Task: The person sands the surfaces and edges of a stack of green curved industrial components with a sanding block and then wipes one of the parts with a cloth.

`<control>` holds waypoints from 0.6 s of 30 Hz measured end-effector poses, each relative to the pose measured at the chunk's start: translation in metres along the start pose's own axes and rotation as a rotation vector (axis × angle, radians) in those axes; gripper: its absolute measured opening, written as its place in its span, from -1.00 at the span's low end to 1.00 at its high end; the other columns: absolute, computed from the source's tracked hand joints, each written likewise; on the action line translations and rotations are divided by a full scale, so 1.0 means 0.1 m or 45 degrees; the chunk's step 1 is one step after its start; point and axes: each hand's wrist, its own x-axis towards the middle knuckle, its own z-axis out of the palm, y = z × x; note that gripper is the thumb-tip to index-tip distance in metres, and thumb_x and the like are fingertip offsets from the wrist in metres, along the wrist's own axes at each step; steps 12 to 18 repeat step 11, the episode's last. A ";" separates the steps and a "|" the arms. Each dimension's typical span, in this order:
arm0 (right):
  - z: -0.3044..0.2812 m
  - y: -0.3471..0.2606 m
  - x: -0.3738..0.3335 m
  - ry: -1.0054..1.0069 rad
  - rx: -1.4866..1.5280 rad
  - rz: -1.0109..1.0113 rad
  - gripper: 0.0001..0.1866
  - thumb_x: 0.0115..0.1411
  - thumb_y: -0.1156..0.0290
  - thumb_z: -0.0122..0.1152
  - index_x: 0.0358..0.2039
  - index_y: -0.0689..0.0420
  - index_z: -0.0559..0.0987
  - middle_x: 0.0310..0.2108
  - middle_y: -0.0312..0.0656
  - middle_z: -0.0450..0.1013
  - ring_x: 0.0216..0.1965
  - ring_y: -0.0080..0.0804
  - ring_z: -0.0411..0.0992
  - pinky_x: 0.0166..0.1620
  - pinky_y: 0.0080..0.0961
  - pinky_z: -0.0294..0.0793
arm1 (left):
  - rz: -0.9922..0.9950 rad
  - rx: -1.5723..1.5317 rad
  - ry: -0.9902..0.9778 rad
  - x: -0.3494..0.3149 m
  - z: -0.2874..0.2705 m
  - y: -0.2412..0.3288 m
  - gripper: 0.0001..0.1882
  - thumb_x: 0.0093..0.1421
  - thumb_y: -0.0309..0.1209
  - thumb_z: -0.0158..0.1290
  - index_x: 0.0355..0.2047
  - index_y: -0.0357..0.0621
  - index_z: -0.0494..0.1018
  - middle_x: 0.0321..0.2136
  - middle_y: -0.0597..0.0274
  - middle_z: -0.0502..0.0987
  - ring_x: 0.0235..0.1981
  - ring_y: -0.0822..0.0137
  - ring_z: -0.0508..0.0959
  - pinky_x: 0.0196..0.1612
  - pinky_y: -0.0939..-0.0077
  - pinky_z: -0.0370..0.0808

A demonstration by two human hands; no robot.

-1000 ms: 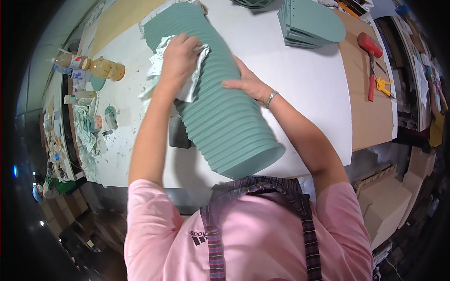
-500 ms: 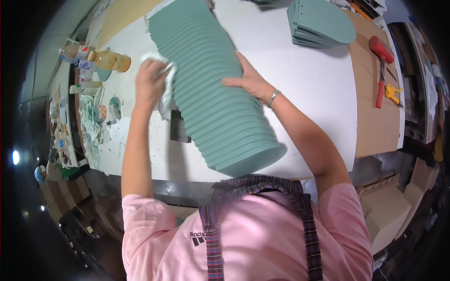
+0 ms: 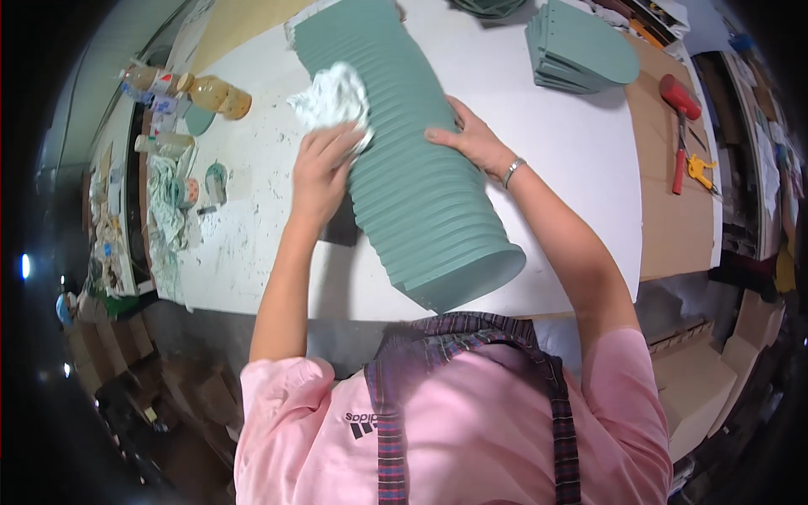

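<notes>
A long stack of flat green pieces with rounded ends (image 3: 429, 194) lies fanned out across the white table, its near end close to the front edge. My left hand (image 3: 324, 164) is closed on a crumpled white cloth (image 3: 332, 97), which touches the stack's left edge. On the opposite side my right hand (image 3: 475, 143) rests against the stack, thumb on top and fingers along its right edge. A dark block (image 3: 341, 225) shows partly from under the stack's left side.
Far right lies a smaller pile of green pieces (image 3: 585, 46). A red mallet (image 3: 680, 97) and a yellow tool (image 3: 700, 171) rest on brown board (image 3: 652, 219). At left stand bottles, one holding yellowish liquid (image 3: 217, 95), near a stained rag (image 3: 168, 198). Cardboard boxes (image 3: 694, 370) sit below right.
My left hand and the cloth have moved right, and the cloth now bunches over the stack's left edge. The stack and my right hand have shifted slightly right.
</notes>
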 end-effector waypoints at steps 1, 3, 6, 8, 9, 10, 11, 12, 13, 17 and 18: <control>-0.01 -0.07 -0.10 0.047 -0.080 0.048 0.22 0.04 -0.01 0.50 0.49 0.27 -0.03 0.40 0.31 0.10 0.43 0.06 0.11 0.41 -0.21 0.15 | -0.063 -0.068 -0.012 -0.13 -0.08 -0.17 -0.64 0.16 -0.68 0.11 -0.07 -0.06 0.65 0.06 0.16 0.59 0.05 0.14 0.55 0.14 0.31 0.49; -0.01 -0.10 -0.28 0.115 -0.135 0.047 0.22 0.04 -0.05 0.50 0.49 0.27 -0.01 0.39 0.32 0.10 0.42 0.08 0.13 0.41 -0.19 0.17 | -0.442 -0.523 0.038 -0.41 -0.30 -0.50 -0.66 0.15 -0.71 0.08 -0.13 -0.13 0.66 -0.02 0.14 0.64 -0.01 0.24 0.60 0.07 0.39 0.52; 0.01 -0.10 -0.43 0.200 -0.242 0.043 0.23 0.03 -0.10 0.50 0.48 0.27 0.01 0.39 0.33 0.12 0.41 0.10 0.16 0.39 -0.18 0.20 | -0.536 -0.387 0.165 -0.45 -0.69 -0.97 -0.67 0.18 -0.70 0.07 -0.08 -0.20 0.65 -0.12 0.18 0.67 -0.06 0.38 0.61 -0.01 0.51 0.53; 0.04 -0.11 -0.45 0.250 -0.310 0.055 0.23 0.03 -0.11 0.50 0.48 0.28 0.01 0.38 0.34 0.12 0.40 0.10 0.17 0.38 -0.18 0.22 | -0.517 -0.378 0.250 -0.17 -0.92 -1.00 -0.68 0.21 -0.65 0.08 -0.05 -0.20 0.64 -0.14 0.21 0.68 -0.09 0.42 0.60 -0.02 0.53 0.51; 0.04 -0.13 -0.40 0.266 -0.340 0.062 0.23 0.03 -0.11 0.50 0.48 0.28 0.01 0.39 0.33 0.12 0.40 0.10 0.17 0.38 -0.18 0.22 | -0.455 -0.335 0.278 0.04 -1.00 -0.94 -0.69 0.23 -0.63 0.08 -0.03 -0.19 0.64 -0.14 0.23 0.67 -0.10 0.44 0.59 -0.02 0.52 0.51; 0.04 -0.16 -0.33 0.275 -0.370 0.064 0.24 0.03 -0.11 0.50 0.48 0.28 0.01 0.39 0.33 0.12 0.40 0.10 0.17 0.38 -0.18 0.22 | -0.419 -0.257 0.253 0.26 -1.06 -0.85 -0.70 0.24 -0.58 0.09 -0.03 -0.19 0.64 -0.15 0.18 0.67 -0.13 0.41 0.59 0.02 0.52 0.47; 0.07 -0.21 -0.24 0.281 -0.391 0.059 0.27 0.00 -0.14 0.53 0.48 0.27 0.01 0.40 0.33 0.09 0.43 0.12 0.13 0.40 -0.15 0.18 | -0.244 -0.245 0.266 0.47 -1.04 -0.96 -0.70 0.23 -0.56 0.11 -0.03 -0.18 0.64 -0.15 0.08 0.66 -0.15 0.39 0.60 0.00 0.59 0.46; 0.07 -0.21 -0.24 0.281 -0.391 0.059 0.27 0.00 -0.14 0.53 0.48 0.27 0.01 0.40 0.33 0.09 0.43 0.12 0.13 0.40 -0.15 0.18 | -0.244 -0.245 0.266 0.47 -1.04 -0.96 -0.70 0.23 -0.56 0.11 -0.03 -0.18 0.64 -0.15 0.08 0.66 -0.15 0.39 0.60 0.00 0.59 0.46; 0.07 -0.21 -0.24 0.281 -0.391 0.059 0.27 0.00 -0.14 0.53 0.48 0.27 0.01 0.40 0.33 0.09 0.43 0.12 0.13 0.40 -0.15 0.18 | -0.244 -0.245 0.266 0.47 -1.04 -0.96 -0.70 0.23 -0.56 0.11 -0.03 -0.18 0.64 -0.15 0.08 0.66 -0.15 0.39 0.60 0.00 0.59 0.46; 0.07 -0.21 -0.24 0.281 -0.391 0.059 0.27 0.00 -0.14 0.53 0.48 0.27 0.01 0.40 0.33 0.09 0.43 0.12 0.13 0.40 -0.15 0.18 | -0.244 -0.245 0.266 0.47 -1.04 -0.96 -0.70 0.23 -0.56 0.11 -0.03 -0.18 0.64 -0.15 0.08 0.66 -0.15 0.39 0.60 0.00 0.59 0.46; 0.07 -0.21 -0.24 0.281 -0.391 0.059 0.27 0.00 -0.14 0.53 0.48 0.27 0.01 0.40 0.33 0.09 0.43 0.12 0.13 0.40 -0.15 0.18 | -0.244 -0.245 0.266 0.47 -1.04 -0.96 -0.70 0.23 -0.56 0.11 -0.03 -0.18 0.64 -0.15 0.08 0.66 -0.15 0.39 0.60 0.00 0.59 0.46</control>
